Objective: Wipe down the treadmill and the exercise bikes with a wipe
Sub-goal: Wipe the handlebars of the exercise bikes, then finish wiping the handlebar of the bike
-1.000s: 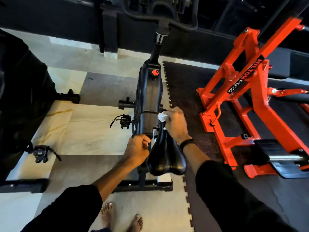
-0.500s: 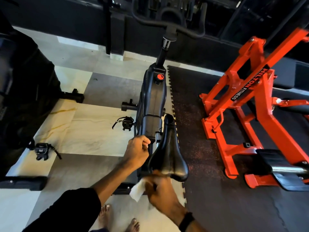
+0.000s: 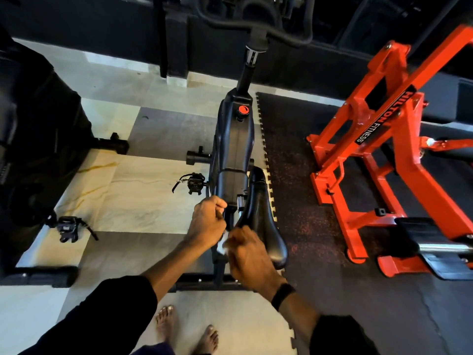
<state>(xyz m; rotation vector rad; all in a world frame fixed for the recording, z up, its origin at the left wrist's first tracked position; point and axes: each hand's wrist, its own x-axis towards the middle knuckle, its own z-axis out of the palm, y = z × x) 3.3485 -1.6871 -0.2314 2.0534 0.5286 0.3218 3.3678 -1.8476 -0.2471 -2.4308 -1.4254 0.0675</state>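
Note:
A black exercise bike stands in front of me, its black saddle pointing away. My left hand grips the frame just below and left of the saddle. My right hand holds a white wipe against the saddle's rear left edge; only a small crumpled part of the wipe shows between the two hands. The handlebars lie at the top of the view. Another black machine fills the left side.
An orange weight machine stands on the dark rubber mat to the right. Pedals stick out left of the bike, and another pedal lies further left. My bare feet are on the tiled floor.
My right hand has swept the wipe from the saddle's nose back over the saddle to its rear, then up onto the rear left edge. My left hand has kept its grip.

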